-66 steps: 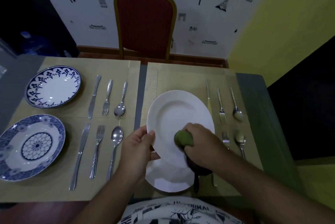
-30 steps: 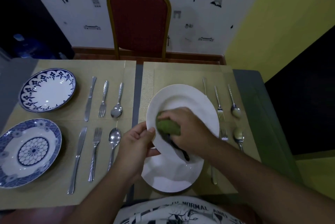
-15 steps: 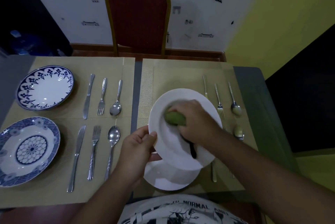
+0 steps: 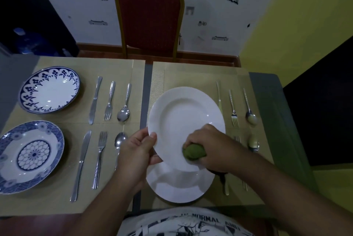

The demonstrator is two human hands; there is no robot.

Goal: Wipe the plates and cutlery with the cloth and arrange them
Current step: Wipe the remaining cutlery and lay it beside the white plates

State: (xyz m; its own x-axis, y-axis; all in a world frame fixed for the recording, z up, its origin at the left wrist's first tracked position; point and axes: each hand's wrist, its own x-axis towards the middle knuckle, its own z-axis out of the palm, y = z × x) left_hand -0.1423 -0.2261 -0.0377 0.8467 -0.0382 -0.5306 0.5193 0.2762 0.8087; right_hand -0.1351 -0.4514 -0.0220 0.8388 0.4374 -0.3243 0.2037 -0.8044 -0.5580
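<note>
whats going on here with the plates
A person is wiping a white plate with a balled green cloth. The left hand grips the plate's rim, holding it above a second white plate on the right placemat; the right hand presses the cloth on its near part. Blue patterned plates and cutlery lie on the left placemat.
</note>
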